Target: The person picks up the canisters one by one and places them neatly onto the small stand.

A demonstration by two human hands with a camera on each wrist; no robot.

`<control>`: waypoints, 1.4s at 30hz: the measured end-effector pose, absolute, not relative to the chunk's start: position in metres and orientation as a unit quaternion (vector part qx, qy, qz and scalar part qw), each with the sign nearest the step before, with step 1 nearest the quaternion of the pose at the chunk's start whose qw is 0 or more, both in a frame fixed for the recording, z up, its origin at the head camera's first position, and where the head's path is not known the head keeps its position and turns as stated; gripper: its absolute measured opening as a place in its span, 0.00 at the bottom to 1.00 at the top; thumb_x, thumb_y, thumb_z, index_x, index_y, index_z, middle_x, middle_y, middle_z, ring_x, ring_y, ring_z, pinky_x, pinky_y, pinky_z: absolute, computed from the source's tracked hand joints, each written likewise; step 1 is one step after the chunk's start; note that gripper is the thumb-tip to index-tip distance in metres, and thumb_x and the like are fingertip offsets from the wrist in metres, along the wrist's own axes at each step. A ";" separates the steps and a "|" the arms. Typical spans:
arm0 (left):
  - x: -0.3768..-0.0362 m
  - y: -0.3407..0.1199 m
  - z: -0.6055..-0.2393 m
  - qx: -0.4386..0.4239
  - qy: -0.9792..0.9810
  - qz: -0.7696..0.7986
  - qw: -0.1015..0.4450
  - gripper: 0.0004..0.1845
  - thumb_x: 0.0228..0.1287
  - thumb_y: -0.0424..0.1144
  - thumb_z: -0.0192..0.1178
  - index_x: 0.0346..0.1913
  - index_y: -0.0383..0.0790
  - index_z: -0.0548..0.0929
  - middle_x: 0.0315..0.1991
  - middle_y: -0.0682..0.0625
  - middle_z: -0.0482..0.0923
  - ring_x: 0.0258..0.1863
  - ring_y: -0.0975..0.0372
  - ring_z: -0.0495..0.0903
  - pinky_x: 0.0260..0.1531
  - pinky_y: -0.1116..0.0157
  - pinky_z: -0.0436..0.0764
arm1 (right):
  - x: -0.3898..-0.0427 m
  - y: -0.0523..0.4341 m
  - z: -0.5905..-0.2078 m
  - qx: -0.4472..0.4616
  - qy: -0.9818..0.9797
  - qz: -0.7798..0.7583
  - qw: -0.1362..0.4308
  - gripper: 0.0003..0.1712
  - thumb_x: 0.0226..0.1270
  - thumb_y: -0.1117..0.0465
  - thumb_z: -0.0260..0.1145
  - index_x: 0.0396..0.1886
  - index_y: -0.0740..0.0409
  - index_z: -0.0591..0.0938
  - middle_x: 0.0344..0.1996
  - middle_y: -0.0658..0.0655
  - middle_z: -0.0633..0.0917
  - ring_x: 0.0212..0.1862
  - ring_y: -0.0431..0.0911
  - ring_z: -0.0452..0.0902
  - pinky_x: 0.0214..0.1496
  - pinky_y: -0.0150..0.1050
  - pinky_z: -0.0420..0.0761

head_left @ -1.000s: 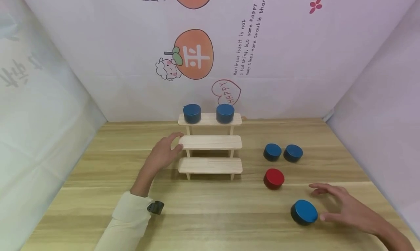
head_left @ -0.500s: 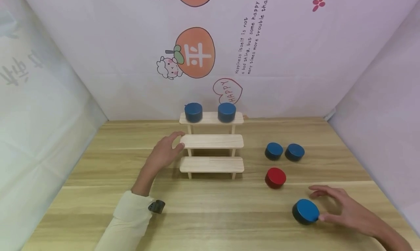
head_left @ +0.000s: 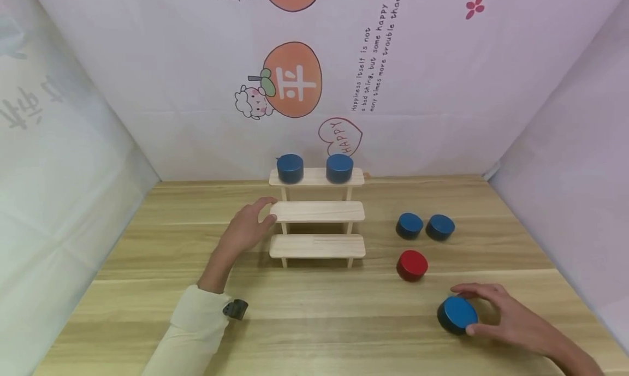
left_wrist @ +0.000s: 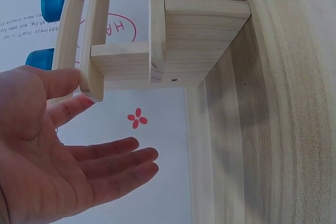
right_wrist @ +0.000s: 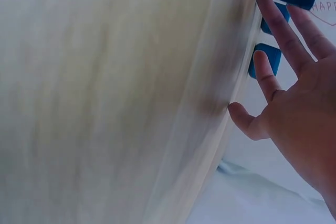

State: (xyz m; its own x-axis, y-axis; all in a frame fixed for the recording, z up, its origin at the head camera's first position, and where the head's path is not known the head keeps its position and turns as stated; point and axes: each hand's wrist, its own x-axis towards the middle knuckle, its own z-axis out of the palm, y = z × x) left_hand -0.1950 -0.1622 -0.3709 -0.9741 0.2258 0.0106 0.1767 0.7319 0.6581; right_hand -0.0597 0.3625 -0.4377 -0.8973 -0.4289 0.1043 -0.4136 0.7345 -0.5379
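Observation:
A three-tier wooden stand (head_left: 316, 246) stands at the table's middle. My left hand (head_left: 245, 228) pinches the left end of its middle board between thumb and index finger; in the left wrist view the other fingers (left_wrist: 118, 169) extend free. At the front right lies a blue round block (head_left: 457, 315). Around it reaches my right hand (head_left: 511, 316), thumb at its near right side and index finger by its far edge. The right wrist view shows straight, spread fingers (right_wrist: 286, 38) beside that block. Two blue round blocks (head_left: 290, 168) sit on the stand's top board.
Beyond the right hand lie a red round block (head_left: 412, 266) and two further blue round blocks (head_left: 410, 226), (head_left: 440, 227) on the wooden table (head_left: 314, 321). White printed cloth (head_left: 417, 92) walls in the back and both sides.
My right hand has moved left, bringing thumb and index finger closer around the near blue round block. The left hand stays on the stand's middle board.

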 end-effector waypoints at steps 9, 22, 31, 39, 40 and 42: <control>-0.194 -0.163 -0.371 0.105 0.929 0.353 0.034 0.24 0.77 0.41 0.53 0.72 0.44 0.69 0.53 0.38 0.76 0.39 0.50 0.72 0.43 0.51 0.73 | -0.060 0.355 -0.437 -0.212 0.934 -0.287 0.030 0.28 0.54 0.55 0.80 0.57 0.45 0.82 0.51 0.42 0.80 0.51 0.31 0.62 0.41 0.46 0.73; -0.194 -0.163 -0.372 0.105 0.931 0.349 0.033 0.25 0.77 0.42 0.54 0.72 0.43 0.69 0.56 0.36 0.75 0.44 0.48 0.73 0.42 0.51 0.74 | -0.071 0.336 -0.421 -0.201 0.944 -0.262 0.017 0.26 0.55 0.52 0.79 0.55 0.50 0.84 0.48 0.46 0.80 0.50 0.35 0.67 0.44 0.53 0.75; -0.193 -0.161 -0.368 0.098 0.932 0.346 0.038 0.25 0.76 0.42 0.54 0.73 0.44 0.69 0.61 0.34 0.73 0.48 0.47 0.73 0.41 0.51 0.74 | -0.083 0.328 -0.403 -0.193 0.944 -0.267 0.006 0.25 0.57 0.53 0.78 0.54 0.53 0.84 0.51 0.52 0.78 0.49 0.38 0.70 0.45 0.58 0.76; -0.195 -0.162 -0.369 0.094 0.933 0.346 0.038 0.25 0.76 0.42 0.54 0.73 0.44 0.69 0.46 0.38 0.76 0.29 0.55 0.69 0.28 0.58 0.70 | -0.094 0.314 -0.387 -0.195 0.937 -0.288 -0.017 0.25 0.58 0.57 0.77 0.55 0.58 0.83 0.52 0.58 0.79 0.50 0.53 0.76 0.45 0.64 0.76; -0.195 -0.162 -0.370 0.094 0.933 0.346 0.038 0.25 0.76 0.42 0.54 0.73 0.44 0.69 0.45 0.39 0.75 0.28 0.55 0.68 0.27 0.59 0.70 | -0.095 0.313 -0.386 -0.197 0.936 -0.290 -0.019 0.25 0.58 0.57 0.77 0.55 0.59 0.83 0.53 0.60 0.78 0.50 0.55 0.76 0.45 0.65 0.76; -0.194 -0.161 -0.370 0.092 0.933 0.346 0.039 0.25 0.76 0.42 0.54 0.73 0.45 0.69 0.47 0.38 0.76 0.29 0.55 0.69 0.28 0.59 0.70 | -0.098 0.309 -0.384 -0.199 0.936 -0.289 -0.023 0.26 0.58 0.56 0.77 0.56 0.59 0.83 0.53 0.60 0.79 0.50 0.57 0.76 0.45 0.65 0.76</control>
State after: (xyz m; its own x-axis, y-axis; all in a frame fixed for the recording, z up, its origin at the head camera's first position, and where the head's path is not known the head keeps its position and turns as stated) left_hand -0.1944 -0.1610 -0.3698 -0.9801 0.1982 -0.0088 0.1447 0.7442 0.6521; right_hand -0.0979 0.3090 -0.3844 -0.9201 -0.3588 0.1569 -0.3848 0.7541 -0.5323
